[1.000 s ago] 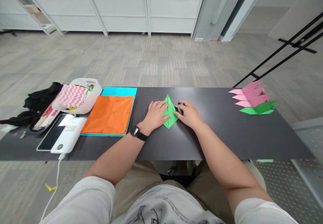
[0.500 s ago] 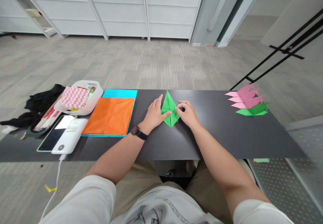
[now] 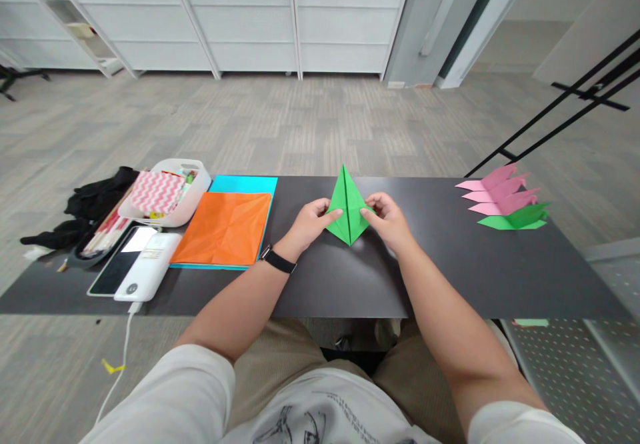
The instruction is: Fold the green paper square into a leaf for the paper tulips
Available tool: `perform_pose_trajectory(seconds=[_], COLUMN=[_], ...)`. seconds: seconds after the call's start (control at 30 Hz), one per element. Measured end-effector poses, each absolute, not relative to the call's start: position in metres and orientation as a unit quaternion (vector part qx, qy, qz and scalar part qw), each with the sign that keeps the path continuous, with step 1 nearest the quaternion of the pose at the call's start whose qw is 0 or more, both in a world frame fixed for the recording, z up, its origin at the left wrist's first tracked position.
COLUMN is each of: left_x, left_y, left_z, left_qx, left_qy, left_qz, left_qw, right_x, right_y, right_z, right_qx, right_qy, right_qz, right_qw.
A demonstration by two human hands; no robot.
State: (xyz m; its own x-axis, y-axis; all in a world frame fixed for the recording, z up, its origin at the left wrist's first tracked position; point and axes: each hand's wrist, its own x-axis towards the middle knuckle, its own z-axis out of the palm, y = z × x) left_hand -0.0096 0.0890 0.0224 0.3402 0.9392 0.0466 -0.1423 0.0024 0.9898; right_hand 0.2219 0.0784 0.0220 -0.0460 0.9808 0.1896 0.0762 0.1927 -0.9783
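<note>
green paper (image 3: 351,207), edges pinched in left hand (image 3: 309,224) and right hand (image 3: 391,224), well apart from pink shapes (image 3: 501,191)

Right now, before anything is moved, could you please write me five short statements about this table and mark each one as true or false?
1. The left grip and the right grip hold the green folded paper from opposite sides. True.
2. The square stack has a pink sheet on top. False: an orange sheet lies over a blue sheet.
3. Pink folded pieces sit to the right of the right grip, on the dark table. True.
4. A watch is on the right wrist. False: the black watch strap is on the left wrist.
5. A white cable is attached to the white device. True.
</note>
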Motion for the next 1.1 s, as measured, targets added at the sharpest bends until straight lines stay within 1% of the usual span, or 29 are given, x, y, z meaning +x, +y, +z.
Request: perform_pose_trajectory(seconds=[0.1,0.2,0.3,0.4,0.5,0.57,0.63,0.7,0.8,0.9,1.0,1.1], left_x=[-0.009,-0.011,-0.015,-0.018,-0.020,-0.020,-0.021,-0.023,-0.025,-0.025,-0.021,-0.016], left_y=[0.084,0.078,0.069,0.062,0.063,0.067,0.074,0.080,0.085,0.086,0.084,0.081], left_z=[0.028,0.036,0.047,0.055,0.057,0.054,0.047,0.040,0.030,0.027,0.025,0.022], left_qx=[0.591,0.654,0.725,0.795,0.815,0.821,0.837,0.861,0.877,0.865,0.865,0.877], left_qy=[0.379,0.407,0.430,0.428,0.450,0.465,0.463,0.446,0.427,0.437,0.423,0.417], left_qz=[0.443,0.436,0.426,0.393,0.354,0.321,0.273,0.217,0.173,0.205,0.229,0.179], left_qw=[0.558,0.466,0.327,0.175,0.092,0.084,0.097,0.115,0.137,0.138,0.144,0.159], right_x=[0.220,0.219,0.220,0.221,0.224,0.227,0.231,0.236,0.240,0.239,0.233,0.228], right_y=[0.075,0.070,0.064,0.058,0.059,0.064,0.071,0.076,0.082,0.083,0.082,0.082], right_z=[0.024,0.030,0.040,0.049,0.051,0.046,0.038,0.030,0.021,0.015,0.008,0.000], right_qx=[-0.464,-0.472,-0.463,-0.455,-0.461,-0.469,-0.478,-0.488,-0.497,-0.502,-0.509,-0.519], right_qy=[-0.592,-0.623,-0.674,-0.727,-0.763,-0.786,-0.805,-0.811,-0.805,-0.803,-0.810,-0.812], right_qz=[0.437,0.400,0.309,0.204,0.134,0.114,0.113,0.124,0.143,0.141,0.129,0.130], right_qw=[0.493,0.478,0.485,0.472,0.433,0.385,0.333,0.298,0.292,0.289,0.260,0.234])
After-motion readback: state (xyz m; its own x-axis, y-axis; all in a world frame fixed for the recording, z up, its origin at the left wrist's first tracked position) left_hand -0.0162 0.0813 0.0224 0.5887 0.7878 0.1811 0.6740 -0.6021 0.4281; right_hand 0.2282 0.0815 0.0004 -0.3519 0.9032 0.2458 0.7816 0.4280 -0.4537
